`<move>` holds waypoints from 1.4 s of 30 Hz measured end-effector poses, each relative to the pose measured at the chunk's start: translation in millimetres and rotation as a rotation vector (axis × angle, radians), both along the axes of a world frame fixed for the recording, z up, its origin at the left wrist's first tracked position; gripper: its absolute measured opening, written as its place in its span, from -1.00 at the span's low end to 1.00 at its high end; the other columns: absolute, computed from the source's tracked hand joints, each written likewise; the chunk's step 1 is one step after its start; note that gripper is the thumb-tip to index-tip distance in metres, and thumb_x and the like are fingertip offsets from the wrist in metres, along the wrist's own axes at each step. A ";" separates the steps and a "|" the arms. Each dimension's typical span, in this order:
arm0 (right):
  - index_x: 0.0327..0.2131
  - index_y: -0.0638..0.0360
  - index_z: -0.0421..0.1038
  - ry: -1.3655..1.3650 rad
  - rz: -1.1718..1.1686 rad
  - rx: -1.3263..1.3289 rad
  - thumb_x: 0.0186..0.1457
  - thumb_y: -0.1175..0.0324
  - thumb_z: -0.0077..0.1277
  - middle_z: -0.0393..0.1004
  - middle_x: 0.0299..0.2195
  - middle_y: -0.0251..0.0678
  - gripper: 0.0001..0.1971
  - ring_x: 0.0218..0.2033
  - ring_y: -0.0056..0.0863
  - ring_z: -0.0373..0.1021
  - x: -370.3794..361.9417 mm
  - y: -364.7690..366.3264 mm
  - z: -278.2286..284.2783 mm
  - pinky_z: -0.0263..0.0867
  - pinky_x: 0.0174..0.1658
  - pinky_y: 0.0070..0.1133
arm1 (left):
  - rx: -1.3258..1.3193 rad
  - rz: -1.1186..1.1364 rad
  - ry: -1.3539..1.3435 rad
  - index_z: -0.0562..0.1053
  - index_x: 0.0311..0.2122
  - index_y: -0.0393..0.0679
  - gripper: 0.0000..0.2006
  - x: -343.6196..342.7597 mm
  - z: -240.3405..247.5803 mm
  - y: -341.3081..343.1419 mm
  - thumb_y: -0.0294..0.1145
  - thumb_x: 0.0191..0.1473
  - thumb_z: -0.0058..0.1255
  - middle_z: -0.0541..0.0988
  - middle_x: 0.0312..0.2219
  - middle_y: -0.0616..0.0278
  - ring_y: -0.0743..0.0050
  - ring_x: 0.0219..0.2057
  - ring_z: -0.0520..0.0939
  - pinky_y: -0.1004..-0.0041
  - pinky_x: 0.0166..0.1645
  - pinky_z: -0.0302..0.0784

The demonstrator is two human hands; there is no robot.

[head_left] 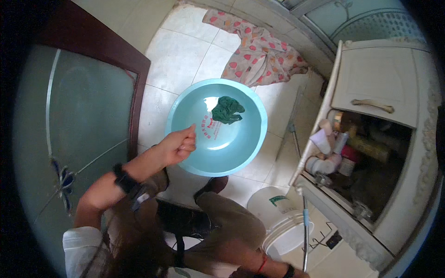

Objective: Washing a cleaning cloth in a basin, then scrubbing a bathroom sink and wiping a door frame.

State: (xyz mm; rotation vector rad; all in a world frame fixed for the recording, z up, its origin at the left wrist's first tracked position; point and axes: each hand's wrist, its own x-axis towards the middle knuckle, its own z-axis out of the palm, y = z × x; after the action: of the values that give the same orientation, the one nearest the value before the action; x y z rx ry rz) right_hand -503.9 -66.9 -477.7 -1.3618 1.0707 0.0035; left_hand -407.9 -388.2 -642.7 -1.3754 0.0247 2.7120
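A light blue plastic basin (185, 116) stands on the tiled floor in front of me. In it lies a crumpled dark green cloth (227, 110), toward the far side, with water seeming to glint around it. My left hand (178, 146) hangs over the basin's near left rim, apart from the cloth. Its fingers are curled closed and nothing shows in them. Only a little of my right hand (300, 274) appears at the lower edge, beside a metal pole (305, 236); its fingers are cut off, so whether it grips the pole is unclear.
A spotted cloth (264, 58) lies on the floor beyond the basin. White buckets (269, 204) stand near my right knee. On the right, a white cabinet (375, 78) has an open compartment full of bottles (324, 164). A glass door (88, 116) with a dark red frame borders the left.
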 end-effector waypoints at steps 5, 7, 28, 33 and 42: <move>-0.42 0.20 0.35 0.706 -0.264 -0.704 0.10 0.33 -0.13 0.39 -0.56 -0.17 -0.84 -0.54 -0.22 0.40 -104.4 -158.3 -214.1 0.32 -0.52 -0.33 | -0.187 -0.105 -0.049 0.20 -0.57 0.01 -0.62 -54.7 -158.0 8.2 -0.02 0.21 -0.18 0.13 -0.73 0.52 0.76 -0.78 0.02 0.67 -0.78 -0.15; -0.17 0.23 0.35 0.679 -0.480 -0.788 0.03 0.31 -0.01 0.41 -0.39 -0.11 -0.71 -0.38 -0.18 0.40 -135.2 -190.2 -295.9 0.37 -0.31 -0.33 | -0.326 -0.138 0.159 0.35 -0.45 -0.03 -0.58 -61.3 -210.6 7.2 0.11 0.21 -0.30 0.35 -0.66 0.44 0.69 -0.67 0.31 0.68 -0.65 0.25; -0.06 0.26 0.19 0.841 -1.207 -0.430 -0.17 0.25 0.25 0.32 -0.20 -0.10 -0.38 -0.18 -0.10 0.35 -64.9 -204.5 -444.5 0.35 -0.18 -0.30 | -1.150 -0.148 -0.411 0.36 0.02 -0.18 -0.56 -54.6 -342.0 54.8 -0.07 0.17 -0.13 0.50 -0.18 0.15 0.33 -0.15 0.49 0.38 -0.03 0.40; -0.14 0.21 0.29 -0.238 -1.838 -0.039 -0.11 0.20 0.22 0.41 -0.29 -0.08 -0.51 -0.30 -0.18 0.42 -27.8 -214.4 -421.2 0.33 -0.18 -0.40 | -0.303 0.179 0.027 0.37 -0.03 -0.10 -0.42 -59.9 -294.4 48.6 0.23 0.14 -0.27 0.51 -0.18 0.12 0.16 -0.09 0.50 0.19 0.01 0.40; -0.31 0.13 0.38 0.517 -1.626 -0.339 -0.11 -0.13 0.10 0.49 -0.38 -0.10 -0.50 -0.33 -0.08 0.43 -37.6 -226.9 -346.6 0.32 -0.27 -0.30 | -0.451 0.276 0.033 0.38 -0.07 0.00 -0.55 -84.7 -246.4 53.7 0.12 0.21 -0.36 0.50 -0.15 0.16 0.14 -0.15 0.53 0.17 -0.05 0.45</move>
State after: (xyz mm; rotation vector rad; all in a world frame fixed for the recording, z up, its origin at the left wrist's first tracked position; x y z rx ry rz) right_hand -541.5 -293.8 -824.4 -0.4027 2.4275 -1.0929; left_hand -492.5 -334.4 -889.1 -1.5370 0.5154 3.0913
